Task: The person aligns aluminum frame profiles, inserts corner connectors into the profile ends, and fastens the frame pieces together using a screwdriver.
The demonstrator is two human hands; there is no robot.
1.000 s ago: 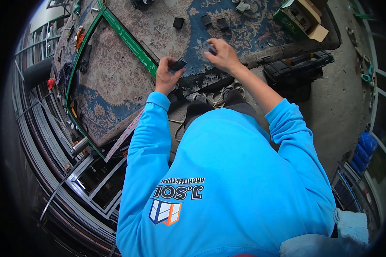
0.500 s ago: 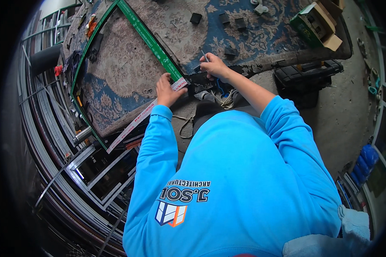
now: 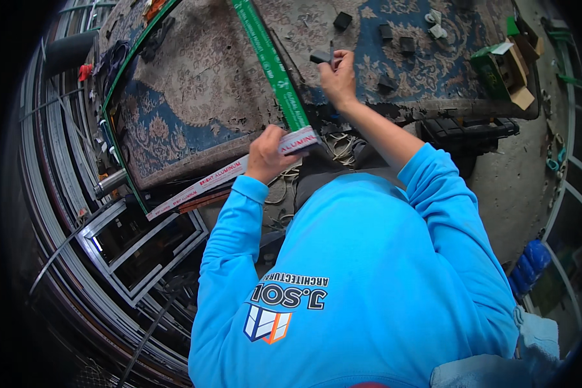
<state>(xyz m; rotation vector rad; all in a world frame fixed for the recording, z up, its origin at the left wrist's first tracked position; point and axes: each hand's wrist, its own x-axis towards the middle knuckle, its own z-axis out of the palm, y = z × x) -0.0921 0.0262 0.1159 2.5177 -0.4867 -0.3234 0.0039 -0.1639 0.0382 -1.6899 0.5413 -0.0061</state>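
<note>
My left hand (image 3: pixel 267 154) is closed around the near corner of an aluminium frame, on the bar with white protective film (image 3: pixel 215 173). From that corner a bar with green film (image 3: pixel 275 71) runs away from me across the carpet-covered bench, and another green-filmed bar (image 3: pixel 124 77) forms the frame's left side. Raised over the bench, right of the green bar, my right hand (image 3: pixel 338 79) is closed on a small dark grey block (image 3: pixel 319 57). A thin dark piece also sticks up from these fingers; its kind is unclear.
Several small black blocks (image 3: pixel 407 45) lie on the carpeted bench (image 3: pixel 200 77). An opened green carton (image 3: pixel 493 72) stands at its right end, beyond a black toolbox (image 3: pixel 469 132). Long metal profiles (image 3: pixel 58 187) and metal frames (image 3: pixel 142 258) fill the left side. Cords (image 3: pixel 343 150) hang near my legs.
My right hand has lifted away from near the frame corner, up and further over the bench, with the dark block. The frame corner and my left hand have shifted rightward in view.
</note>
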